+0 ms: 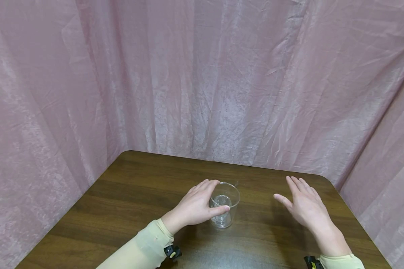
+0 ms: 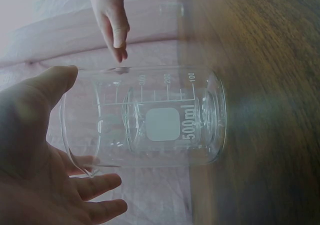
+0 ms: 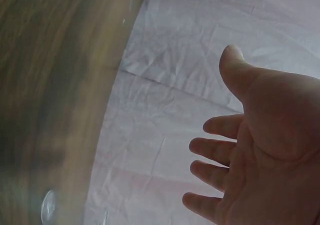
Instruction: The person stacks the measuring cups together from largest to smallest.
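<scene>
A clear glass beaker marked 500ml stands upright on the table, with a smaller clear glass vessel showing inside it. Around the beaker's upper left side is my left hand, its thumb and fingers spread fairly straight. The thumb lies across the near side at the rim, while the forefinger reaches behind the glass. My right hand is held above the table to the right, apart from the beaker. Its fingers are extended, the thumb stands out from them, and the palm holds nothing.
The brown wooden table has rounded far corners. Pink curtains hang behind it and along both sides. A faint clear object shows in the background of the left wrist view. Dark wrist straps sit at the sleeves.
</scene>
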The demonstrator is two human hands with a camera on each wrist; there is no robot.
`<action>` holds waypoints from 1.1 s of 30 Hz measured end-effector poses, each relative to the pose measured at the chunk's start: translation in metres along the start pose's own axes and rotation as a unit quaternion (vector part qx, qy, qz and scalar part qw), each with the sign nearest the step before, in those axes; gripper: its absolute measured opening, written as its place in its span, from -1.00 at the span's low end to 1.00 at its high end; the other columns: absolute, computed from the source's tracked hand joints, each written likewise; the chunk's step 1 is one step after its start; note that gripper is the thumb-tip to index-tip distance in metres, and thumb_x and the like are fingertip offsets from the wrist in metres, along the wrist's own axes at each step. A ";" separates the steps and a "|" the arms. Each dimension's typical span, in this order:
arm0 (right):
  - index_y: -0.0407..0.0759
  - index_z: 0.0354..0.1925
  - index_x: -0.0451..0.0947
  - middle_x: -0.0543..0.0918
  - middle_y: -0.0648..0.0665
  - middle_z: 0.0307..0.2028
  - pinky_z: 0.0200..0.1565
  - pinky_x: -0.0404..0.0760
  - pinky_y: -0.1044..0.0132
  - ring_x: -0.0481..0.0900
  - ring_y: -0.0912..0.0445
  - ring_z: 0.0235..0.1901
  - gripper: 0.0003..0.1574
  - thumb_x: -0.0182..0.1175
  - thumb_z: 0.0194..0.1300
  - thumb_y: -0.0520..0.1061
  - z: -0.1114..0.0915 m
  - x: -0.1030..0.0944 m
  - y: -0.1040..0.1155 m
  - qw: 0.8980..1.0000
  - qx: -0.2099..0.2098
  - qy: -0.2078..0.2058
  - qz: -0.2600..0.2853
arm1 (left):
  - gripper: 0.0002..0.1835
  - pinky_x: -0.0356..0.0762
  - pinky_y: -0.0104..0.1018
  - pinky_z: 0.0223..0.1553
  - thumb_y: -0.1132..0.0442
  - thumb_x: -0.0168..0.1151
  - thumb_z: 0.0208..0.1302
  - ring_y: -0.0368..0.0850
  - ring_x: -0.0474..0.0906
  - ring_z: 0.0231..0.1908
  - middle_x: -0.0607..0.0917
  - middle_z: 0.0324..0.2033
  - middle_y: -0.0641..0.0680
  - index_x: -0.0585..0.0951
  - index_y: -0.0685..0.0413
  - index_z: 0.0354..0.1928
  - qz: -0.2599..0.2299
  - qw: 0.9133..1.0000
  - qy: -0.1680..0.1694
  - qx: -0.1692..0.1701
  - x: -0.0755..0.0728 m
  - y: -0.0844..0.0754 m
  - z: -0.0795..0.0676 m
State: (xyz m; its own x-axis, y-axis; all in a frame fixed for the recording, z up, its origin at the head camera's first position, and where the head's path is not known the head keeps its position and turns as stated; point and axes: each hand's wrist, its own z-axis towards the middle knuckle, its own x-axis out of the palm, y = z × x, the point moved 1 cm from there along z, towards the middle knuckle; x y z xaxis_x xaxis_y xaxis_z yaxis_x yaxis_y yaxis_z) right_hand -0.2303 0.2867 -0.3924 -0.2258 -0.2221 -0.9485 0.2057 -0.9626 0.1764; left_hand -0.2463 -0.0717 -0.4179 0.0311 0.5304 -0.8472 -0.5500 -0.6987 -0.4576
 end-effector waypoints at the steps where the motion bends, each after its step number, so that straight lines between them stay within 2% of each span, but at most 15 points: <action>1: -0.46 0.66 0.15 0.23 -0.60 0.58 0.51 0.06 -0.54 0.08 -0.54 0.60 0.17 0.15 0.64 0.42 0.000 0.000 -0.002 1.000 0.004 0.003 0.002 | 0.02 0.24 0.30 0.58 -0.45 0.31 0.43 0.23 0.24 0.63 0.47 0.57 0.14 0.37 0.11 0.65 0.001 1.000 0.000 0.000 0.000 0.000 0.000; 7: -0.47 0.68 0.06 0.15 -0.61 0.61 0.53 -0.01 -0.52 0.01 -0.55 0.61 0.23 0.06 0.66 0.48 0.001 -0.001 -0.011 0.999 0.022 0.024 0.017 | 0.02 0.24 0.28 0.58 -0.45 0.30 0.44 0.23 0.25 0.63 0.47 0.57 0.13 0.37 0.10 0.65 0.006 1.000 -0.002 0.000 0.001 0.001 0.000; 18: -0.54 0.64 0.10 0.19 -0.66 0.56 0.52 0.09 -0.50 0.07 -0.58 0.57 0.19 0.13 0.66 0.40 0.001 -0.001 -0.025 0.999 0.025 0.019 0.010 | 0.01 0.24 0.27 0.58 -0.46 0.29 0.44 0.22 0.24 0.63 0.47 0.58 0.13 0.36 0.08 0.66 0.008 1.000 -0.001 0.001 0.001 0.001 0.000; 33: -0.58 0.64 0.05 0.16 -0.68 0.55 0.46 0.10 -0.57 0.05 -0.62 0.55 0.23 0.06 0.68 0.44 0.001 -0.001 -0.042 0.998 0.052 0.046 0.007 | 0.02 0.24 0.29 0.58 -0.45 0.31 0.44 0.24 0.25 0.63 0.47 0.57 0.14 0.37 0.11 0.65 0.004 1.000 -0.003 0.002 0.001 0.001 0.000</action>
State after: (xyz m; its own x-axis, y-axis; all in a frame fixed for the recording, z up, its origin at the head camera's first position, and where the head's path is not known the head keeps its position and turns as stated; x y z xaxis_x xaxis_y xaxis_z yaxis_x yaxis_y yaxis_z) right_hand -0.2393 0.3277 -0.3986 -0.1333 -0.2254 -0.9651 0.1075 -0.9713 0.2120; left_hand -0.2465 -0.0720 -0.4193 0.0218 0.5274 -0.8494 -0.5537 -0.7010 -0.4494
